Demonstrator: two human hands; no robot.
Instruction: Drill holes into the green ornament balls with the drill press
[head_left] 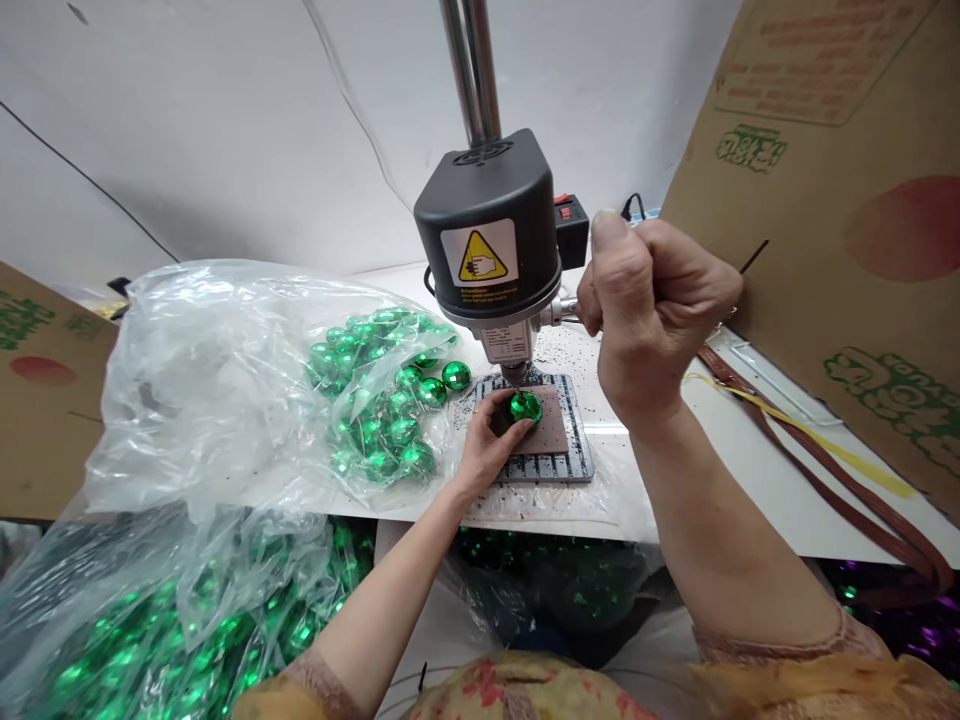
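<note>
**Bead held under the drill, lever gripped**

Left hand (491, 440) rests on the drill's base plate (574, 455), fingers (501, 412) pinched around one green faceted bead (526, 406). The bead sits on a brown pad (551, 425) on the plate, directly below the chuck (516, 372). Whether the bit touches the bead cannot be told; the tip is hidden behind the bead and the fingers.

Right hand (651, 310) is a closed fist, thumb up, just right of the black drill head (491, 225). Only a short metal stub of the lever (559, 312) shows between head and fist; the handle itself is hidden inside the grip.

Drill column (472, 65) runs out of the top of the picture. The head carries a yellow warning label (480, 258); its small print is unreadable. A black switch box (571, 228) sits behind, partly covered by the head.

Left of the plate, an open clear plastic bag (210, 380) on the white tabletop (750, 480) spills loose green beads (375, 420); a few lie just beside the plate. Below the tabletop edge a second bag (150, 620) holds more green beads, blurred through the film.

Dark specks (574, 350) dust the tabletop behind the plate. A brown strap (825, 490) and a yellow strip (847, 455) run off to the right. Cardboard (840, 220) leans at right, cut off by the picture's edge.
</note>
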